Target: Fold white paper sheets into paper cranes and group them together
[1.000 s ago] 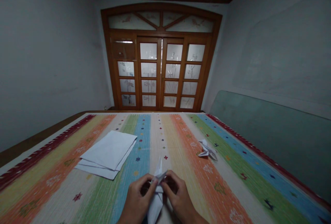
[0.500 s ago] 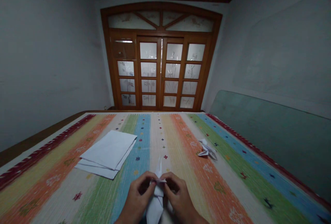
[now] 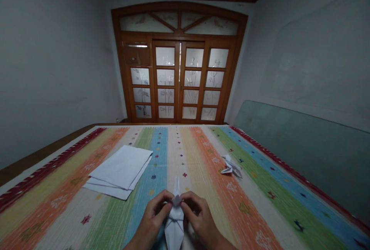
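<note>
A folded white paper figure [image 3: 175,227] lies lengthwise between my hands at the bottom middle of the view, with two thin points reaching away from me. My left hand [image 3: 154,215] pinches its left edge between thumb and fingers. On the opposite edge, my right hand [image 3: 199,215] does the same. Between the fingertips a small flap of the paper stands up, greyish in shadow. The fingertips partly cover the paper's upper edges.
A stack of white paper sheets [image 3: 121,167] lies to the left on the striped tablecloth [image 3: 196,153]. Off to the right sits a finished-looking folded paper bird [image 3: 231,166]. Beyond the table are wooden doors with glass panes [image 3: 180,80]; a pale green panel [image 3: 303,150] runs along the right.
The small flap between my fingertips, seen edge-on and sideways before, now stands upright facing me. My thumbs have drawn slightly apart from it, and the folded body shows more plainly.
</note>
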`<action>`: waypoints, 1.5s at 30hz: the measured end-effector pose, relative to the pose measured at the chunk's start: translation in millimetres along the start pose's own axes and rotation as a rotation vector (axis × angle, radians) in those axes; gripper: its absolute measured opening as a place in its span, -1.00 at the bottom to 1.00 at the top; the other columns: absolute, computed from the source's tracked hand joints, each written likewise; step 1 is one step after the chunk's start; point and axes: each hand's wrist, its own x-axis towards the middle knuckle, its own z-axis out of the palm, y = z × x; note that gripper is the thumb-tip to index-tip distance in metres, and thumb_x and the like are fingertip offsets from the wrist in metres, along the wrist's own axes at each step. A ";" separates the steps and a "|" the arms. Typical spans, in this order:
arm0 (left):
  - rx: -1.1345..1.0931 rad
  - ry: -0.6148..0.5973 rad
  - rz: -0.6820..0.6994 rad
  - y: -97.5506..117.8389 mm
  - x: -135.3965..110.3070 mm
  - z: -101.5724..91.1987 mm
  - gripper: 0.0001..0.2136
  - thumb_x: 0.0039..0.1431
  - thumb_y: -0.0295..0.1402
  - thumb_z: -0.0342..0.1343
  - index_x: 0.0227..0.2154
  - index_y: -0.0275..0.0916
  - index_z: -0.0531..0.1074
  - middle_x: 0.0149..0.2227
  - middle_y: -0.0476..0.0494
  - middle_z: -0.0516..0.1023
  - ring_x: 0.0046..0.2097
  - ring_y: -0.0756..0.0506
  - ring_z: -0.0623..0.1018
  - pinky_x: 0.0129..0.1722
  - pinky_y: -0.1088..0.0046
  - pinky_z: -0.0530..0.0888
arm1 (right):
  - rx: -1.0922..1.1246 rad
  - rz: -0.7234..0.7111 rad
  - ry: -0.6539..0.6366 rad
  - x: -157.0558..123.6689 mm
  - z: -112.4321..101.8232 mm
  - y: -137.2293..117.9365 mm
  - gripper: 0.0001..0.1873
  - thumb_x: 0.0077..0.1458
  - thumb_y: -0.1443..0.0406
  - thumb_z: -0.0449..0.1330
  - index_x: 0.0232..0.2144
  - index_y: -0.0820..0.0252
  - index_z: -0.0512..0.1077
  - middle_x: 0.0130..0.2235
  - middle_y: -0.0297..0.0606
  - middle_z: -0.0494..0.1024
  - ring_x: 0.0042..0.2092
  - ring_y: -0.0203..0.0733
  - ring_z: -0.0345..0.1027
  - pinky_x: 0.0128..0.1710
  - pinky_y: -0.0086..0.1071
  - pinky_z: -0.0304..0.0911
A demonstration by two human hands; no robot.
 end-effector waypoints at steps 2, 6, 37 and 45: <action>0.005 -0.001 0.005 -0.1 -0.3 -0.1 -0.85 0.16 -0.25 0.20 -0.41 -0.20 0.55 -0.36 -0.05 0.54 -0.22 -0.17 0.50 -0.17 0.42 0.40 | -0.034 -0.010 0.012 -1.1 0.9 0.5 -0.67 0.21 0.04 0.22 -0.33 0.18 0.55 -0.41 -0.24 0.55 -0.37 -0.17 0.43 -0.38 -0.40 0.29; 0.033 0.003 -0.006 0.3 -1.9 0.5 -0.86 0.17 -0.25 0.18 -0.40 -0.19 0.55 -0.36 -0.05 0.54 -0.23 -0.16 0.49 -0.19 0.43 0.38 | -0.043 -0.024 0.016 -2.2 1.2 1.1 -0.66 0.21 0.03 0.21 -0.35 0.18 0.52 -0.44 -0.28 0.49 -0.42 -0.22 0.36 -0.43 -0.43 0.23; -0.012 -0.161 -0.041 -5.4 0.5 -6.1 -0.64 0.11 0.00 0.29 -0.35 -0.26 0.57 -0.45 -0.06 0.50 -0.45 -0.06 0.49 -0.45 0.51 0.40 | -0.093 -0.021 0.091 0.6 -0.1 1.6 -0.81 0.15 0.30 0.16 -0.34 0.19 0.59 -0.37 -0.19 0.63 -0.34 -0.12 0.48 -0.36 -0.39 0.28; 0.034 -0.035 -0.048 -5.6 2.0 1.2 -0.73 0.15 -0.11 0.24 -0.38 -0.25 0.58 -0.50 0.02 0.48 -0.52 -0.01 0.43 -0.49 0.55 0.36 | -0.067 -0.031 0.150 1.2 2.1 1.9 -0.86 0.11 0.26 0.26 -0.45 0.20 0.54 -0.44 -0.25 0.58 -0.38 -0.17 0.49 -0.38 -0.45 0.33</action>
